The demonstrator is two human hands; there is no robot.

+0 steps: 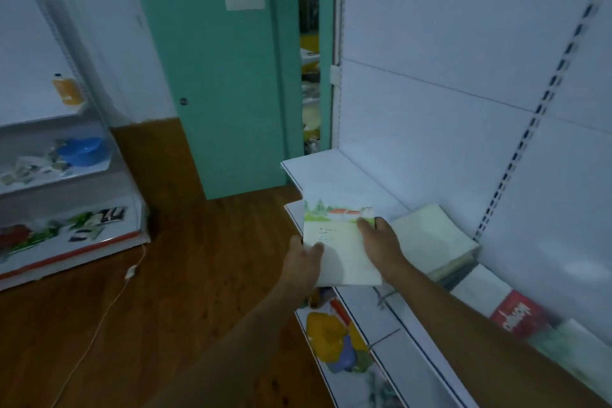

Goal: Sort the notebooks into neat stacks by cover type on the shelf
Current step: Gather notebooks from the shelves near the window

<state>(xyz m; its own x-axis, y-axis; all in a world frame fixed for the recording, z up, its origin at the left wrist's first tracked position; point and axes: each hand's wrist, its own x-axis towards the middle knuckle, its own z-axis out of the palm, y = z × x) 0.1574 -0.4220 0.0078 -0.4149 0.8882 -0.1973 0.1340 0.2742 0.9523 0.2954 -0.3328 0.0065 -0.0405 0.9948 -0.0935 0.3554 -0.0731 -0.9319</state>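
Note:
Both hands hold one notebook (337,242) with a pale cover showing a red-roofed house and green trees. My left hand (303,260) grips its left edge, and my right hand (381,242) grips its right edge. The notebook hangs over the front of the white shelf (331,172). A stack of pale green notebooks (433,238) lies on the shelf just right of my right hand. Further right lie a white notebook (477,288), a red-covered notebook (516,313) and a blurred greenish one (569,344).
A teal door (212,76) stands ahead, beside a gap into another room. A lower shelf (334,338) holds colourful items. A white shelving unit (66,175) on the left carries a blue bowl and an orange bottle. A thin cord (109,301) crosses the wooden floor.

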